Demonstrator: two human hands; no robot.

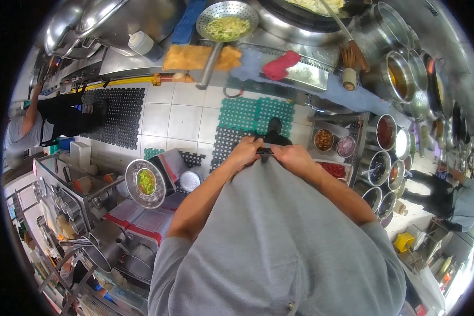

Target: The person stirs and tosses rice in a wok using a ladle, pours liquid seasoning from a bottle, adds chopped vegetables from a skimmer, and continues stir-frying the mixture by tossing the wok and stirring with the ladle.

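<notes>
My left hand and my right hand are close together at my waist, in front of the grey shirt. Both have their fingers curled round a dark strap or cloth edge, of which only a short piece shows between them. Beyond them, at the stove's front edge, a perforated ladle holds shredded vegetables, its handle pointing towards me. An orange cloth and a red cloth lie along that edge.
A wok of food is at the top. Containers of ingredients stand at the right, and a bowl of chopped greens at the left. Other people stand at both sides. Mats cover part of the floor.
</notes>
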